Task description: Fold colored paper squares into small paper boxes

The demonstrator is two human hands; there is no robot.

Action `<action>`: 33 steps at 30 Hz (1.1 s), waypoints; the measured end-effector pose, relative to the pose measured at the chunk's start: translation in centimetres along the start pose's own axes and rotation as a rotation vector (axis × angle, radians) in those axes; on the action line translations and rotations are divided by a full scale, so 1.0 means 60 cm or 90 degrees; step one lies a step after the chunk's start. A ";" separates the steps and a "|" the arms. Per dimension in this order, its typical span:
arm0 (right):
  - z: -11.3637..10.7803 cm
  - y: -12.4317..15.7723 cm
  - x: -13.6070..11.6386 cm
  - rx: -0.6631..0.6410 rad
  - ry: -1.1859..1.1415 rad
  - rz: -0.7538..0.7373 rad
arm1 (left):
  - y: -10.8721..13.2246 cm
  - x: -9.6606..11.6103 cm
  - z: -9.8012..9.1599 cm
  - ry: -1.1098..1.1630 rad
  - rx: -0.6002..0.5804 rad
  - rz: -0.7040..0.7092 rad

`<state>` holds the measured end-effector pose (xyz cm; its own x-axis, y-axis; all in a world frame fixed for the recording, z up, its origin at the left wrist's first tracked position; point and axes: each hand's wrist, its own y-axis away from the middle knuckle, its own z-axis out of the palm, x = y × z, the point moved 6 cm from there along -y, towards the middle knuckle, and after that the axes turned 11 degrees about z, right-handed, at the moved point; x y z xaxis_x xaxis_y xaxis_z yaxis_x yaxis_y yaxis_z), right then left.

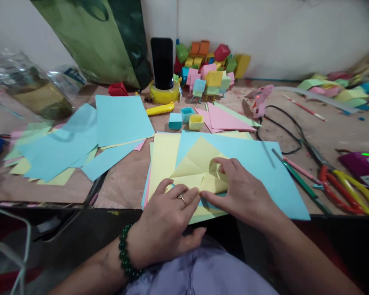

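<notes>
A yellow paper sheet (197, 164), partly folded into a pointed shape, lies on a stack of blue and yellow sheets (258, 164) at the table's front edge. My left hand (169, 221), with a ring and a green bead bracelet, presses its fingertips flat on the sheet's lower left fold. My right hand (242, 192) pinches a flap of the same yellow sheet between thumb and fingers at its right side.
Loose blue, yellow and pink sheets (80, 139) spread at left. Small paper boxes (186, 119) and a heap of folded cubes (212, 65) sit behind, by a phone in a tape roll (162, 82). Glue gun (261, 100), scissors (347, 188) and pencils (298, 174) lie right.
</notes>
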<state>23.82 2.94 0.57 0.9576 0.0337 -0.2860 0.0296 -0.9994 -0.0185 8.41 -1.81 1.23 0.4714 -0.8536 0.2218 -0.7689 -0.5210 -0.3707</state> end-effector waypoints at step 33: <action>-0.042 0.064 0.015 0.194 0.063 -0.361 | -0.011 -0.027 -0.031 -0.118 -0.008 -0.057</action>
<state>25.53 -0.91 2.62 0.8397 0.5393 -0.0633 0.4691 -0.7791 -0.4159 7.35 -0.10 2.76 0.6089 -0.7889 0.0827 -0.7252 -0.5959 -0.3451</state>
